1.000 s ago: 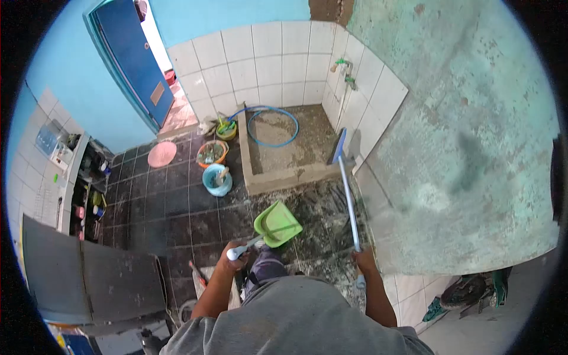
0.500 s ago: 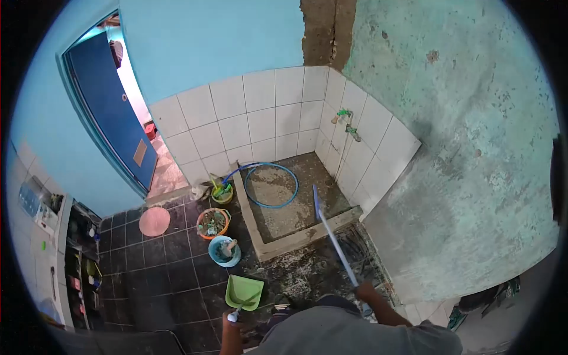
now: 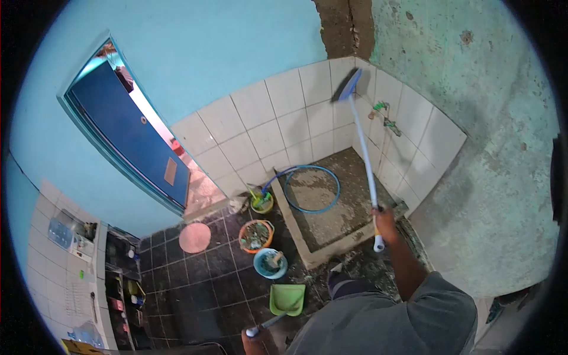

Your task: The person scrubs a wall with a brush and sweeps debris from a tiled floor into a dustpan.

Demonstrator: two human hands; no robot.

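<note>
**Blue-headed broom raised against the tiled corner**

Blue plastic forms the head of the broom (image 3: 349,86), which is held high so that its bristles lie against the white wall tiles (image 3: 269,127) close to the corner. The pale shaft runs down and slightly rightward to the right hand (image 3: 386,225), which is clenched around it just above the white end cap. The shaft crosses in front of the green tap (image 3: 383,115) fixed to the right-hand tiled wall.

At the bottom edge, only a sliver of the left hand (image 3: 253,342) is seen; it appears to be closed on the grey handle of the green dustpan (image 3: 287,299), though the fingers are cut off by the frame. The dustpan is set on the dark floor tiles (image 3: 204,281), mouth toward the basin.

The raised concrete wash basin (image 3: 331,222) is bounded by tiled walls at the back and right, and by a low kerb at the front and left. A blue hose (image 3: 312,189) is coiled inside it. Just beside the left kerb, three tubs are lined up: a yellow-green one (image 3: 261,202), an orange one (image 3: 256,235) and a blue one (image 3: 270,263). A pink round lid (image 3: 195,237) lies further left, well apart from them.

Open floor is left between the tubs and the shelving (image 3: 121,278) at the left. The blue door (image 3: 133,136) stands open onto a bright passage.
</note>
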